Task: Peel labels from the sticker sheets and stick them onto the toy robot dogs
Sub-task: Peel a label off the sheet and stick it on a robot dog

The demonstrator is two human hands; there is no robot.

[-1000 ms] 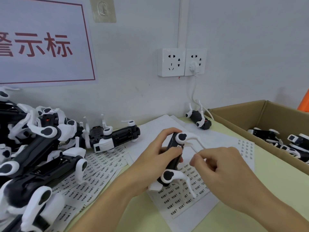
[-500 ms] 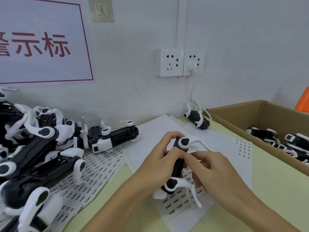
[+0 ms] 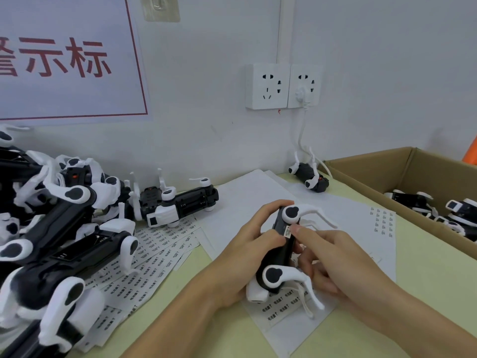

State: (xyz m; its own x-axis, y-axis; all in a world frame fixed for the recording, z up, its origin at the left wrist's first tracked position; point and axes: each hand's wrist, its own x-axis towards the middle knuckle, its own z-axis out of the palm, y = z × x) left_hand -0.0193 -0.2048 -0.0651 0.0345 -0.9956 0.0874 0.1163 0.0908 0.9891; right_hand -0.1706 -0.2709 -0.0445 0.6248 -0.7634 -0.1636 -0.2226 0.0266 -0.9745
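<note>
Right hand (image 3: pixel 333 257) now on toy dog (image 3: pixel 280 250), fingertip pressing label (image 3: pixel 288 231), left hand (image 3: pixel 254 257) gripping dog's body

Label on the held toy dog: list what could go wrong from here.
1. The label sits near the edge of the toy dog; the right hand pressing with one fingertip may leave it crooked or lifting.
2. The left hand alone grips the dog, so it could twist under pressure.
</note>
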